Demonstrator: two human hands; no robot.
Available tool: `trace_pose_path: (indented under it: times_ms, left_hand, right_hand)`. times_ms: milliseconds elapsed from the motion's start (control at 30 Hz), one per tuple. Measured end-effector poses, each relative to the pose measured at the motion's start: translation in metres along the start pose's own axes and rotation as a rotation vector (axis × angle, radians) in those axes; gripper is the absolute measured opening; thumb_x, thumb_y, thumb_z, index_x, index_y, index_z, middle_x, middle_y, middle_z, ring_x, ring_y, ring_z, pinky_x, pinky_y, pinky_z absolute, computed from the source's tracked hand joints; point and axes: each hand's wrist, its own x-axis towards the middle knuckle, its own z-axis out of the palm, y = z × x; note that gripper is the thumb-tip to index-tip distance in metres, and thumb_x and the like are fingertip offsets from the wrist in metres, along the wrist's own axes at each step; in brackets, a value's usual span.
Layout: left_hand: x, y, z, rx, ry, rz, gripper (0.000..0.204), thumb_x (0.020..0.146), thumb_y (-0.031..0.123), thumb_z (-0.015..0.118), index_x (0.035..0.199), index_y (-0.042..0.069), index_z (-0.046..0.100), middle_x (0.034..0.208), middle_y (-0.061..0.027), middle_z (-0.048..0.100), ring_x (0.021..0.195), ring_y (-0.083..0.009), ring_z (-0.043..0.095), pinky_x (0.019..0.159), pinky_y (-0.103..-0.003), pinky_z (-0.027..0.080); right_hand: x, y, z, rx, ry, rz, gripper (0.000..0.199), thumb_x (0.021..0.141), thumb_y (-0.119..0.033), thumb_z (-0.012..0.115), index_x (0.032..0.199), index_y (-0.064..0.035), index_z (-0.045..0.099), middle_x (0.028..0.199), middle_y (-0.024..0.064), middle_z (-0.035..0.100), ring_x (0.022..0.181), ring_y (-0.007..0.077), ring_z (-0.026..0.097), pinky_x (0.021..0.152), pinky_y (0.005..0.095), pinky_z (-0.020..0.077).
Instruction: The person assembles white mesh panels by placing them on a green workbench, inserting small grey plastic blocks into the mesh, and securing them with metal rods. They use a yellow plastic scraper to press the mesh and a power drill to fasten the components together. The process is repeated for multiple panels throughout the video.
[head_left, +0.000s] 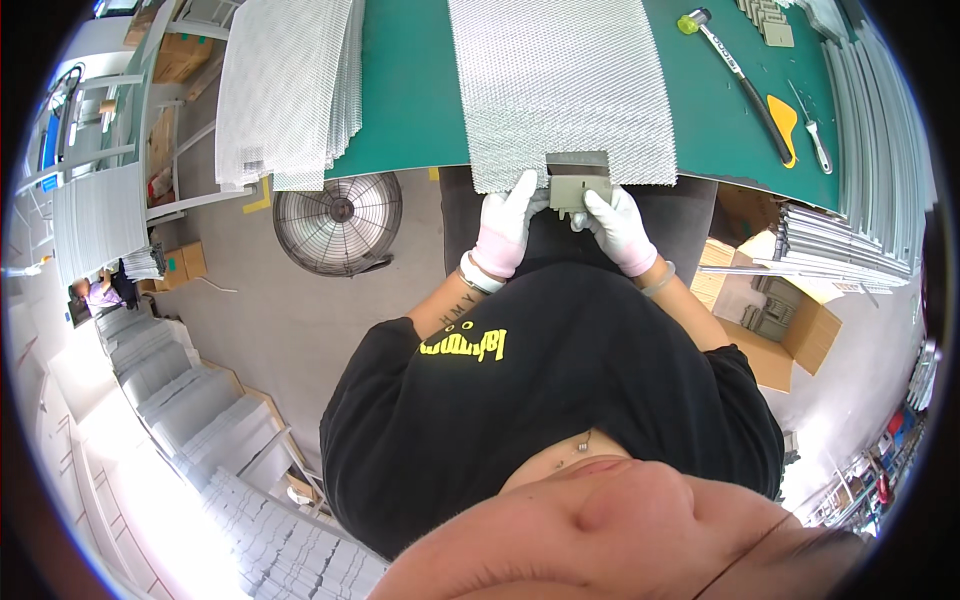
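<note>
A flat grey-green plate [580, 191] with a small slot sits at the near edge of a silver mesh sheet [565, 90], by a dark rectangular area. My right hand [622, 232], in a white glove with a pink cuff, grips its right side, thumb on top. On its left side my left hand [505, 228], gloved alike, has its fingers closed at the edge of the plate, with one digit up against the mesh border. Part of the left fingers is hidden by the plate. The sheet lies on a green tabletop [410, 110] and reaches its front edge.
More mesh sheets [280, 95] are stacked on the left. Right of the work lie a hammer [740, 80], a yellow scraper [783, 125], a screwdriver [815, 140] and stacked grey-green plates [768, 22]. A floor fan [340, 220] stands front left; an open carton [790, 330] is at right.
</note>
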Motion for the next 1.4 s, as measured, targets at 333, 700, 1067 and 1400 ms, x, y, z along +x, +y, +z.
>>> trace_pose_path:
  times_ms: [333,700,1067,1400]
  left_hand:
    - [0.001,0.003,-0.006,0.242,-0.019,0.121,0.035,0.104,0.02,0.066,0.11,-0.014,0.07,0.108,-0.0208,0.074,0.099,-0.0253,0.072,0.092,-0.039,0.056]
    - [-0.007,0.015,0.012,0.136,0.028,-0.027,0.034,0.103,0.024,0.068,0.115,-0.008,0.072,0.105,-0.0121,0.075,0.092,-0.0147,0.069,0.085,-0.031,0.054]
    - [-0.007,0.017,0.044,0.093,-0.13,-0.177,0.034,0.105,0.033,0.064,0.114,0.001,0.07,0.094,-0.0036,0.071,0.079,-0.0087,0.059,0.074,-0.025,0.048]
    - [-0.001,0.013,0.033,0.097,-0.243,-0.163,0.037,0.107,0.032,0.059,0.121,-0.002,0.065,0.099,-0.0065,0.07,0.081,-0.011,0.062,0.075,-0.028,0.051]
  right_hand:
    - [0.003,-0.01,-0.001,-0.127,0.022,0.026,0.034,0.104,-0.03,0.066,0.112,0.0016,0.072,0.091,0.0045,0.073,0.073,0.0083,0.063,0.071,0.025,0.0517]
    - [-0.008,-0.033,0.023,-0.464,0.122,0.026,0.03,0.101,-0.029,0.069,0.104,0.0006,0.073,0.081,0.0019,0.069,0.069,0.0071,0.059,0.067,0.0254,0.0494]
    - [-0.011,-0.02,0.027,-0.262,0.383,-0.122,0.031,0.1,-0.025,0.071,0.114,0.0018,0.061,0.093,0.0027,0.065,0.078,0.0073,0.058,0.068,0.0258,0.049]
    - [-0.013,-0.038,0.007,-0.239,0.524,-0.148,0.028,0.103,-0.023,0.066,0.099,0.0048,0.072,0.089,0.0056,0.071,0.077,0.0092,0.06,0.072,0.0262,0.0481]
